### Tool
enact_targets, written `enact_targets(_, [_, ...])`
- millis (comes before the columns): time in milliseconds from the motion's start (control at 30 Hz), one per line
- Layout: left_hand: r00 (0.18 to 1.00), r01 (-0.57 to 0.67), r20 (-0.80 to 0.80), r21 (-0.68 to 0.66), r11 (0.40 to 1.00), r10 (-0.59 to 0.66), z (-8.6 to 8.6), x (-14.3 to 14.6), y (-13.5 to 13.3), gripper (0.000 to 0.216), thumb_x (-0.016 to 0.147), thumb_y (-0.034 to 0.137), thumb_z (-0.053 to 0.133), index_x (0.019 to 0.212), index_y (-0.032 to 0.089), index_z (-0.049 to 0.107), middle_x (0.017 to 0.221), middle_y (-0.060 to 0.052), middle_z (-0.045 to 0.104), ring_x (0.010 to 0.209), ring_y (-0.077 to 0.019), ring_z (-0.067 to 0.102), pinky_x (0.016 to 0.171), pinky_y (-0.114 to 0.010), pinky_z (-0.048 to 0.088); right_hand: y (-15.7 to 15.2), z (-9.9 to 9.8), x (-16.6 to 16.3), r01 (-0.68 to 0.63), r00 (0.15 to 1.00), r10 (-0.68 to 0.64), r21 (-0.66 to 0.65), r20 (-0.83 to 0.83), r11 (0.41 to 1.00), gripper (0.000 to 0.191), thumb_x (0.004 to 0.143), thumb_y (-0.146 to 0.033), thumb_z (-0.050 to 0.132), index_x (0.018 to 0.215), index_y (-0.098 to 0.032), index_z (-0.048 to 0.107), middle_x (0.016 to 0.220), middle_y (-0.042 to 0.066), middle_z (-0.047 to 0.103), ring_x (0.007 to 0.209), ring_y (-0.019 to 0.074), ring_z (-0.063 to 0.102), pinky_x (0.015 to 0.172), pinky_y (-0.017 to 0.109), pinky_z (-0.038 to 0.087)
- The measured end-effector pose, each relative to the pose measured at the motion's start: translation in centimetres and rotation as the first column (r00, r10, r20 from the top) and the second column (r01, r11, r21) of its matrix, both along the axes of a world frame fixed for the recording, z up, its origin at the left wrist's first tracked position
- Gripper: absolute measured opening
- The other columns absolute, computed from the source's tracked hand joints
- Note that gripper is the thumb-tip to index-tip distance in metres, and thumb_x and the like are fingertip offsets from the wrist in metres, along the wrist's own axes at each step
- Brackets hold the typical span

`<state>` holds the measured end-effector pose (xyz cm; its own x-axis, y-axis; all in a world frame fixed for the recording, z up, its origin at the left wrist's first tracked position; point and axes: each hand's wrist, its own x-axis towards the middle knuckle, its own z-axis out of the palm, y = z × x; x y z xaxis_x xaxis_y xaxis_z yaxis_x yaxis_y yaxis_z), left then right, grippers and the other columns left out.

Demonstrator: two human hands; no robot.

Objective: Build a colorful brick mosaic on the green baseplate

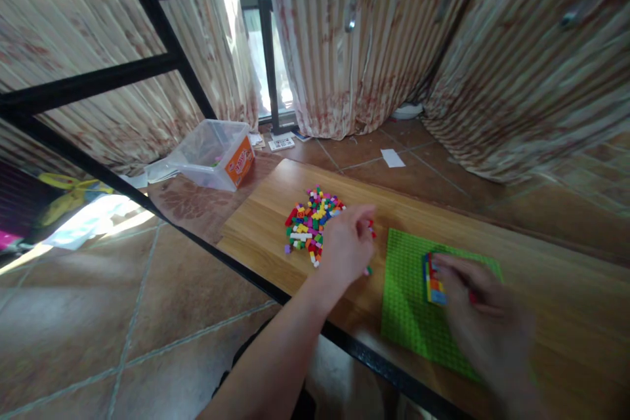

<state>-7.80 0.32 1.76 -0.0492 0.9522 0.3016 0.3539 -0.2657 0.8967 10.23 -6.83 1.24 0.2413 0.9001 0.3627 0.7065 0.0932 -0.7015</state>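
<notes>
A green studded baseplate (403, 302) lies on the wooden table, with a block of coloured toy bricks (433, 283) on it in red, yellow, orange and blue. My right hand (485, 305), smeared by motion, is over this block. Its fingertips are closed at the block's top edge and cover its right part; whatever they pinch is hidden. To the left, my left hand (349, 243) hovers at the right side of a pile of loose toy bricks (310, 220). Its fingers are curled in, and anything inside them is out of sight.
The wooden table (260, 213) has a black metal rail (364, 348) along its near edge. Black frame bars (182, 75) cross the upper left. Beyond the table's left end, a clear plastic box (209, 151) with an orange label stands on the tiled floor. Striped curtains (335, 59) hang behind.
</notes>
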Motion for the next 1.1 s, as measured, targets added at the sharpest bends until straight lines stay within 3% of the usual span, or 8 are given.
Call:
enact_targets(67, [0.971, -0.118, 0.204, -0.049, 0.992, 0.125, 0.2, -1.9, 1.3, 0.033, 0.075, 0.004, 0.048, 0.098, 0.014, 0.069, 0.096, -0.007, 0.074, 0.085, -0.0167, 0.068, 0.082, -0.031, 0.055, -0.7, -0.6, -3.0, -0.328, 0.945, 0.328, -0.022, -0.001, 0.944, 0.019, 0.091, -0.028, 0.051, 0.089, -0.026, 0.069, 0.091, 0.004, 0.072, 0.083, 0.0195, 0.069, 0.075, 0.032, 0.055])
enact_targets(133, [0.92, -0.161, 0.343, -0.113, 0.981, 0.19, 0.3, -3.5, 2.1, 0.031, 0.072, 0.004, 0.048, 0.092, 0.013, 0.07, 0.089, -0.006, 0.073, 0.08, -0.0148, 0.067, 0.078, -0.028, 0.054, -1.3, -1.3, -6.0, -0.588, 0.809, 0.588, -0.045, -0.013, 0.807, 0.023, 0.093, -0.019, 0.047, 0.095, -0.025, 0.069, 0.092, 0.003, 0.072, 0.084, 0.0165, 0.068, 0.074, 0.028, 0.055])
enact_targets(200, [0.884, -0.181, 0.41, -0.145, 0.973, 0.226, 0.6, -4.5, 2.3, 0.03, 0.069, 0.004, 0.05, 0.09, 0.012, 0.07, 0.085, -0.004, 0.072, 0.079, -0.0136, 0.066, 0.078, -0.026, 0.052, -1.7, -2.0, -8.5, -0.692, 0.721, 0.693, -0.048, 0.005, 0.721, 0.026, 0.092, -0.013, 0.046, 0.102, -0.023, 0.068, 0.095, 0.004, 0.072, 0.087, 0.0162, 0.068, 0.076, 0.028, 0.055])
enact_targets(300, [0.863, -0.187, 0.44, -0.174, 0.967, 0.247, 1.1, -5.3, 2.0, 0.028, 0.067, 0.005, 0.051, 0.087, 0.013, 0.07, 0.081, -0.002, 0.071, 0.076, -0.0122, 0.064, 0.077, -0.025, 0.05, -1.8, -3.1, -11.0, -0.732, 0.671, 0.734, -0.06, 0.103, 0.678, 0.026, 0.092, -0.011, 0.046, 0.101, -0.02, 0.069, 0.095, 0.007, 0.072, 0.09, 0.019, 0.067, 0.08, 0.033, 0.056])
enact_targets(700, [0.885, -0.157, 0.408, -0.196, 0.968, 0.226, 1.2, -7.1, 2.0, 0.021, 0.071, 0.007, 0.053, 0.084, 0.013, 0.07, 0.079, -0.001, 0.071, 0.069, -0.0105, 0.061, 0.07, -0.022, 0.048, 0.7, -4.0, -10.8, -0.54, 0.841, 0.537, 0.052, 0.068, 0.84, 0.027, 0.094, -0.014, 0.045, 0.104, -0.021, 0.069, 0.103, 0.008, 0.072, 0.096, 0.0173, 0.067, 0.086, 0.032, 0.055])
enact_targets(867, [0.979, -0.195, -0.107, -0.217, 0.957, 0.175, 0.9, -7.9, 1.6, 0.021, 0.082, 0.014, 0.053, 0.087, 0.016, 0.073, 0.078, -0.004, 0.071, 0.071, -0.0153, 0.062, 0.067, -0.025, 0.047, 1.1, -2.9, -8.3, -0.35, 0.937, 0.348, 0.075, 0.043, 0.934, 0.019, 0.087, -0.014, 0.051, 0.086, -0.022, 0.069, 0.081, 0.001, 0.071, 0.072, 0.0141, 0.067, 0.065, 0.025, 0.05])
enact_targets(967, [0.909, -0.241, -0.397, -0.248, 0.938, 0.128, 1.2, -8.1, 1.2, 0.027, 0.086, 0.013, 0.05, 0.097, 0.018, 0.074, 0.089, -0.007, 0.075, 0.081, -0.0197, 0.066, 0.075, -0.03, 0.049, 1.3, -2.9, -6.9, -0.258, 0.963, 0.258, -0.013, 0.08, 0.966, 0.018, 0.084, -0.018, 0.052, 0.074, -0.022, 0.066, 0.07, -0.002, 0.067, 0.059, 0.0135, 0.062, 0.058, 0.025, 0.044])
enact_targets(1100, [0.82, -0.26, -0.568, -0.273, 0.926, 0.063, 1.4, -8.5, 1.1, 0.031, 0.087, 0.011, 0.047, 0.101, 0.016, 0.074, 0.099, -0.011, 0.075, 0.092, -0.024, 0.068, 0.082, -0.033, 0.049, 1.5, -3.5, -6.7, -0.255, 0.957, 0.263, -0.078, 0.12, 0.964, 0.02, 0.083, -0.018, 0.049, 0.073, -0.022, 0.065, 0.071, -0.001, 0.068, 0.063, 0.0155, 0.063, 0.063, 0.027, 0.045])
